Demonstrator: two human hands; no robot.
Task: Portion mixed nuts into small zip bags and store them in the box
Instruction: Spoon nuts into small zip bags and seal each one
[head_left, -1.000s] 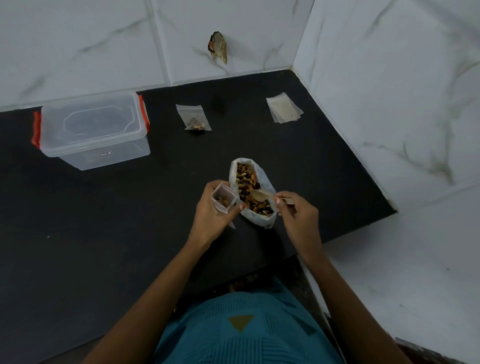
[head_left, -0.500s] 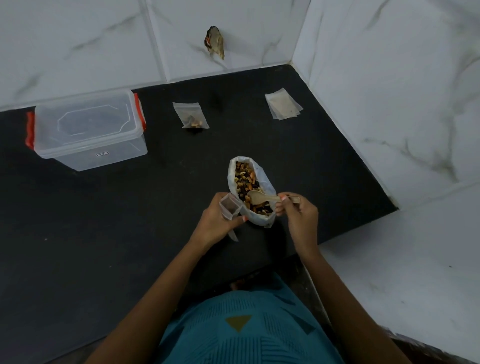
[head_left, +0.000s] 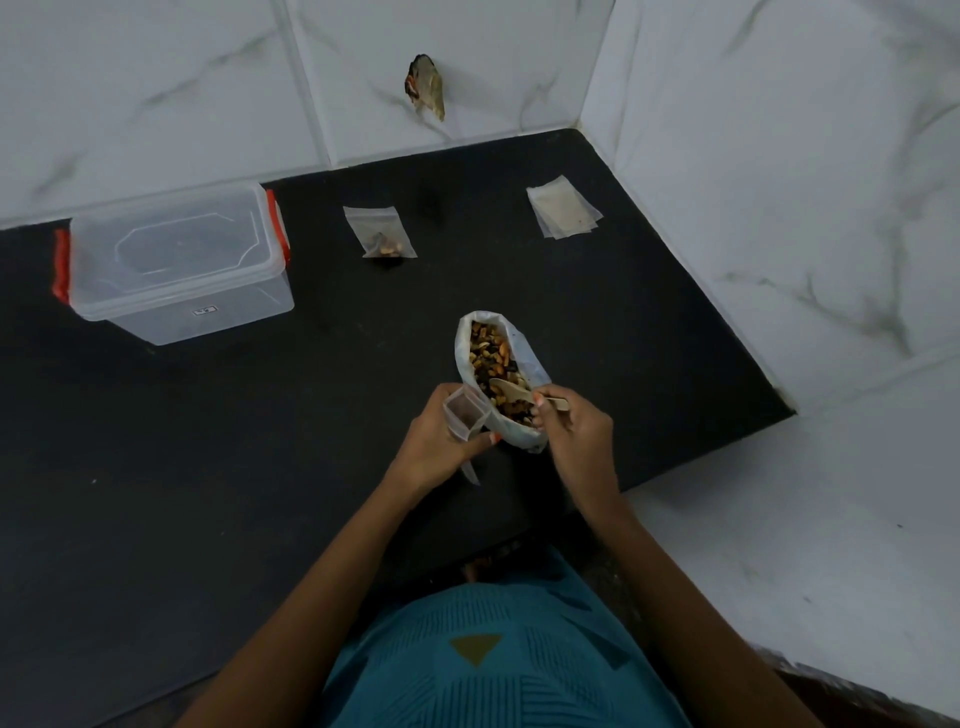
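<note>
Two white marble-tiled walls (head_left: 156, 78), black countertop (head_left: 208, 493), clear lidded box (head_left: 176, 260)

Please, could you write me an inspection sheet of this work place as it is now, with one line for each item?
Surface: black countertop in a tiled corner.
Job's things: nut bag open, wooden spoon on the nuts; portioned zip bag lies flat; empty zip bags stacked far right; box lidded, far left.
Clutter: nothing seen.
Grippers: left hand holds small zip bag open beside the nut bag; right hand pinches the wooden spoon.
Cables: nothing seen.
Surroundings: white marbled wall tiles; brownish patch on back wall, unclear.
</note>
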